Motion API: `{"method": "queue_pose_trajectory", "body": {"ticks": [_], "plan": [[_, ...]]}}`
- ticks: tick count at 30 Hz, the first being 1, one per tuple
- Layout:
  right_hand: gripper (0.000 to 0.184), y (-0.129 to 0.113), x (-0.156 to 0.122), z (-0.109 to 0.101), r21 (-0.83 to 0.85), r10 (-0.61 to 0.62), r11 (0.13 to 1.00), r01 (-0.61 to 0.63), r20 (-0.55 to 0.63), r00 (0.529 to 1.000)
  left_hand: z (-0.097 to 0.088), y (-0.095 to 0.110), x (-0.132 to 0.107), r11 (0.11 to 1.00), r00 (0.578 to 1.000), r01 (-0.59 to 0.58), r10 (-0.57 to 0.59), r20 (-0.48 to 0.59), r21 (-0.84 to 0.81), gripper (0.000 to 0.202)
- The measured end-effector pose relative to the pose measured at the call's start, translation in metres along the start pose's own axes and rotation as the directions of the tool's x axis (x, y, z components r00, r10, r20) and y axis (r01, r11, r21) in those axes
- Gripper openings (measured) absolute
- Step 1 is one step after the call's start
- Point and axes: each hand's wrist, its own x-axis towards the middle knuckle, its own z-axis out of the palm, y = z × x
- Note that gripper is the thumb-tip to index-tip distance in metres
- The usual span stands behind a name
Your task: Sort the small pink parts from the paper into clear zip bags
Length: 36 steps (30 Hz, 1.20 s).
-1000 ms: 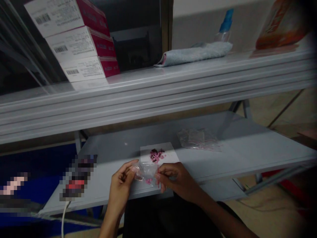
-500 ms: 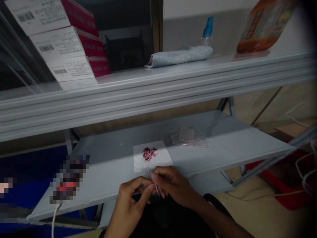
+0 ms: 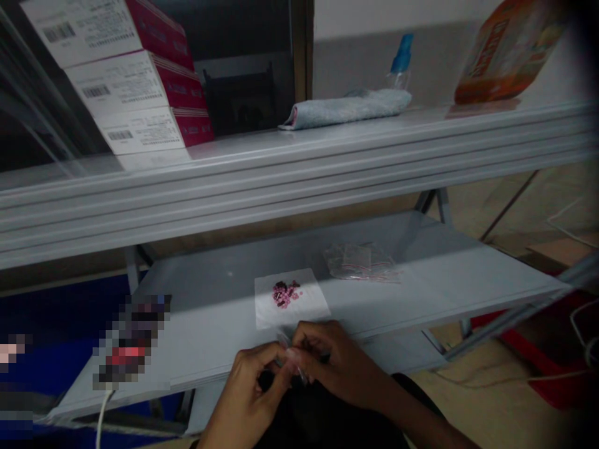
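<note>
So the left hand (image 3: 255, 380) and right hand (image 3: 334, 362) were both curled in, fingertips pinched together on a small clear bag (image 3: 283, 337), on the near side of the white sheet (image 3: 264, 318). They hung around the front edge of the grey tabletop (image 3: 210, 318), which stretched out left and right of the sheet. The bag looked crumpled, mostly hidden by fingers. Pink and dark bits (image 3: 283, 294) sat heaped on the sheet, more clear bags (image 3: 358, 263) just right of it.
</note>
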Motion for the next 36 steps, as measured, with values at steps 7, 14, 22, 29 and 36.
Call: {"method": "queue_pose_trajectory", "body": {"ticks": [7,14,22,29,36], "plan": [[0.011,-0.002,-0.007,-0.005,-0.447,-0.115,0.89,0.085,-0.039,0.993,0.006,0.005,0.003,0.996,1.0,-0.001,0.003,-0.023,0.09,0.024],[0.01,0.004,-0.01,0.005,-0.697,-0.21,0.689,0.199,0.071,0.975,0.018,-0.002,0.008,0.969,0.992,-0.014,0.043,-0.115,0.245,0.03],[0.013,0.016,0.0,-0.005,-0.696,-0.116,0.718,-0.001,-0.12,0.986,0.019,-0.007,0.008,0.958,0.973,0.023,0.044,-0.228,0.285,0.026],[0.012,-0.004,-0.001,-0.026,-0.15,-0.17,0.977,0.154,-0.098,0.981,0.01,-0.003,0.008,0.978,0.935,-0.06,-0.015,-0.355,-0.199,0.009],[0.021,0.011,0.006,-0.038,0.153,-0.207,0.962,0.226,-0.131,0.97,0.012,-0.017,0.021,0.445,0.96,0.268,-0.2,0.197,-0.855,0.052]]}}
